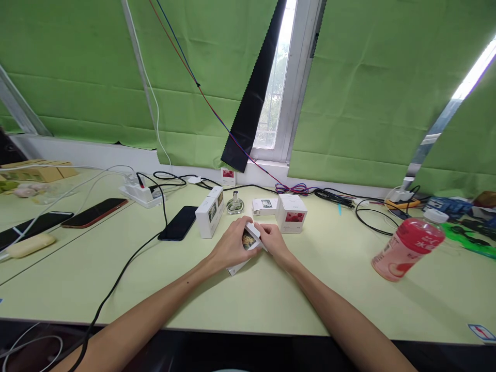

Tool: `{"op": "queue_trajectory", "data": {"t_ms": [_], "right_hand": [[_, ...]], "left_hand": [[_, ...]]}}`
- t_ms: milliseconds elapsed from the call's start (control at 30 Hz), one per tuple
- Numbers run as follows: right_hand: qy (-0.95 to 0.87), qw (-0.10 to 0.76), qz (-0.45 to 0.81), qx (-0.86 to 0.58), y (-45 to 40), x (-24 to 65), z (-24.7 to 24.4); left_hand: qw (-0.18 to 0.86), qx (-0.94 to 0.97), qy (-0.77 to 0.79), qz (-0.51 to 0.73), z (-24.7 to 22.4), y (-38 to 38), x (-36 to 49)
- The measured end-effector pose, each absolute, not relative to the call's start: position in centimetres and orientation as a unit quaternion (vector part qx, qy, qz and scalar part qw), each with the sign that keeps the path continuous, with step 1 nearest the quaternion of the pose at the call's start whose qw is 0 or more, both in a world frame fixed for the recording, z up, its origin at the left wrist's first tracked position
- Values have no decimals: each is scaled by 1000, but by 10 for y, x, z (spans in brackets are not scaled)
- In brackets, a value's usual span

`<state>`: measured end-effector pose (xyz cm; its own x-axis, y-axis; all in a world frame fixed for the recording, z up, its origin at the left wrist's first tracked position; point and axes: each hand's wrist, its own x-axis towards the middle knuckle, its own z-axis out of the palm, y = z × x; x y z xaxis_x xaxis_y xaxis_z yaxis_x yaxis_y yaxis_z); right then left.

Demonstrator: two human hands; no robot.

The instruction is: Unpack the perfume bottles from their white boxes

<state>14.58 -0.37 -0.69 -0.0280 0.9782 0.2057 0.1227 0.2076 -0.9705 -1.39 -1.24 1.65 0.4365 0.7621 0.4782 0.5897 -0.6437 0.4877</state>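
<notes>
A small white carton (250, 241) with a picture on its face is tilted above the table, its end flap raised. My left hand (235, 243) wraps round the carton's body. At the flapped end, my right hand (273, 240) pinches the flap's edge. Just beyond my hands stands a clear glass perfume bottle (235, 205) with a silver neck. To its left is an upright white box (210, 213). On the right are a white box with a red picture (292, 214) and a flat-lying white box (264, 206). The carton's inside is hidden.
A dark phone (178, 223) lies left of the boxes, with a black cable (127, 263) running past it to the front edge. A power strip (141, 195) sits behind. Far right stands a pink-labelled drink bottle (408, 246). Cables line the wall.
</notes>
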Motion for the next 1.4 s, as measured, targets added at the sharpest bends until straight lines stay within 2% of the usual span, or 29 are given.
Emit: {"op": "queue_trajectory", "data": {"t_ms": [167, 367, 567, 700, 833, 1033, 1400], "right_hand": [[-562, 568, 320, -509, -5, 148, 1], [-527, 616, 296, -505, -5, 147, 2], [-463, 642, 397, -464, -1, 145, -1], [-434, 636, 488, -411, -4, 143, 4], [-439, 631, 528, -363, -11, 142, 10], [-448, 626, 541, -338, -17, 140, 14], [-464, 659, 503, -313, -14, 142, 13]], "left_hand": [[107, 818, 420, 379, 16, -11, -14], [89, 794, 414, 436, 16, -8, -14], [111, 783, 387, 474, 15, -9, -14], [123, 779, 350, 506, 12, -7, -14], [136, 781, 304, 529, 8, -2, -15], [130, 781, 266, 551, 9, 7, -15], [158, 773, 290, 541, 11, 11, -16]]}}
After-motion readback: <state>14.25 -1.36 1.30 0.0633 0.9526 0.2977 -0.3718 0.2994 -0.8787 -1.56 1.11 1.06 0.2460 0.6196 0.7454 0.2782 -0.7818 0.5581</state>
